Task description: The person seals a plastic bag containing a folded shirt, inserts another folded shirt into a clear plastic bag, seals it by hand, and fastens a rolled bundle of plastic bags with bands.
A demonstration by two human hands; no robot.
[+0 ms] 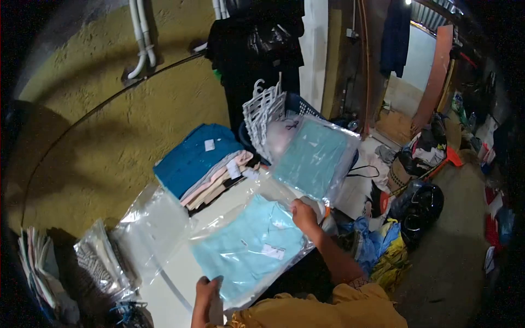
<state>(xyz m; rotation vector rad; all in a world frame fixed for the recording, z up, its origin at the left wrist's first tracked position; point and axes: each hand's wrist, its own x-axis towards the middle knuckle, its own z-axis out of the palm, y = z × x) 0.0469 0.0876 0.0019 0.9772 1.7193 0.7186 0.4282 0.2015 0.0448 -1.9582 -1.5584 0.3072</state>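
Note:
A light blue folded garment [249, 251] lies in a clear plastic bag on the white table, with a white label [273, 251] on its front. My left hand [206, 292] is closed at the bag's near left corner, thumb along its edge. At the far right corner, my right hand [304, 216] is closed on the plastic. Just beyond that hand, a bagged teal garment [314, 156] rests at a tilt against a basket. A stack of folded clothes [199, 158], blue on top with pink and cream below, sits at the back of the table.
Clear plastic bags [150, 227] lie on the table's left side. White hangers [262, 117] stand in a dark blue basket [301, 104]. More bagged clothes [104, 259] are at the left edge. Right of the table, a black helmet [424, 205] and loose cloths [391, 254] lie on the floor.

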